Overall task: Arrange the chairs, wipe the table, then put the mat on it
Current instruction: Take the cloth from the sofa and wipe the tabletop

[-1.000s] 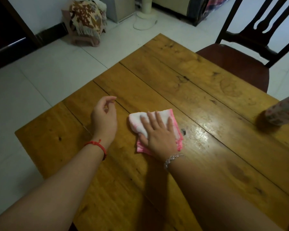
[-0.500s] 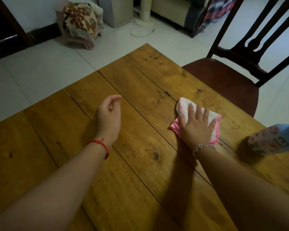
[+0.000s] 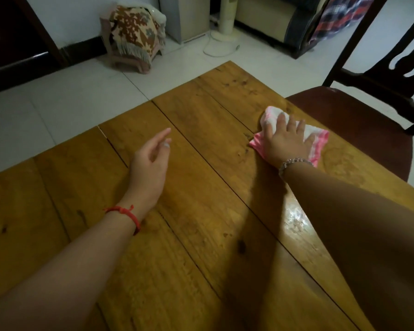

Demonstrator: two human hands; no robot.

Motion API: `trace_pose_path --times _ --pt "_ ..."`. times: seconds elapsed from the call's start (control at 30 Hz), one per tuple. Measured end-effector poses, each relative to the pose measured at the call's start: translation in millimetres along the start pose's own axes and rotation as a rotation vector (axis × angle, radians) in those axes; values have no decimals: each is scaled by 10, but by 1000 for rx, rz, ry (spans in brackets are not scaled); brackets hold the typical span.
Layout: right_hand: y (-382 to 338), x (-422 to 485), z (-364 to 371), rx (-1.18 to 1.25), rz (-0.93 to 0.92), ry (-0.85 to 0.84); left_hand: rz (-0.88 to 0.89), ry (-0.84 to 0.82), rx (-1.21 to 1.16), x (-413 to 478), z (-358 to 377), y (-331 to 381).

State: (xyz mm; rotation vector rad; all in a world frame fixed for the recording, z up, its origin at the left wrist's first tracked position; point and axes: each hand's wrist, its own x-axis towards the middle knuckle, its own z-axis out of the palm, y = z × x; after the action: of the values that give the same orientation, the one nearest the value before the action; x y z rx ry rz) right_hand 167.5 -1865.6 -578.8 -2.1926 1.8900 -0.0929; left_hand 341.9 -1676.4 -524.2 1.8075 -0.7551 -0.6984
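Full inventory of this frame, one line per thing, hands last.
table: 1, yellow-brown wooden planks, fills foreground
cloth: 1, pink and white, on table near right edge, under right hand
chair: 1, dark wood, at table's right side
stool: 1, pinkish, by far wall, draped with patterned fringed throw
fan base: 1, cream, on floor, cord beside it
sofa: 1, cream and dark, top right, plaid fabric over it
left hand: red string bracelet, open, holds nothing
right hand: bead bracelet, flat on cloth
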Motion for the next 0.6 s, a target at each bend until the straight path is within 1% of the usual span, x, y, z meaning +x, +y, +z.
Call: trace_pose_path --times 0.13,0.27,0.33,0.43,0.53,0.6 --pt "-394 108 84 -90 -176 -37 5 121 -24 69 -271 -203" --pt "-804 57 143 -56 -302 -77 -1 172 -13 119 -469 -318" --pt "-989 -23 154 -41 -390 -92 5 166 18 122 -522 -351" --pt "-1295 -268 192 -83 -586 -144 -24 141 112 111 -615 -473" --pt "-1571 -537 267 9 -667 -195 -88 195 231 69 -749 -584" --pt "-1696 -684 344 21 -723 -216 -102 241 213 35 -846 -625"
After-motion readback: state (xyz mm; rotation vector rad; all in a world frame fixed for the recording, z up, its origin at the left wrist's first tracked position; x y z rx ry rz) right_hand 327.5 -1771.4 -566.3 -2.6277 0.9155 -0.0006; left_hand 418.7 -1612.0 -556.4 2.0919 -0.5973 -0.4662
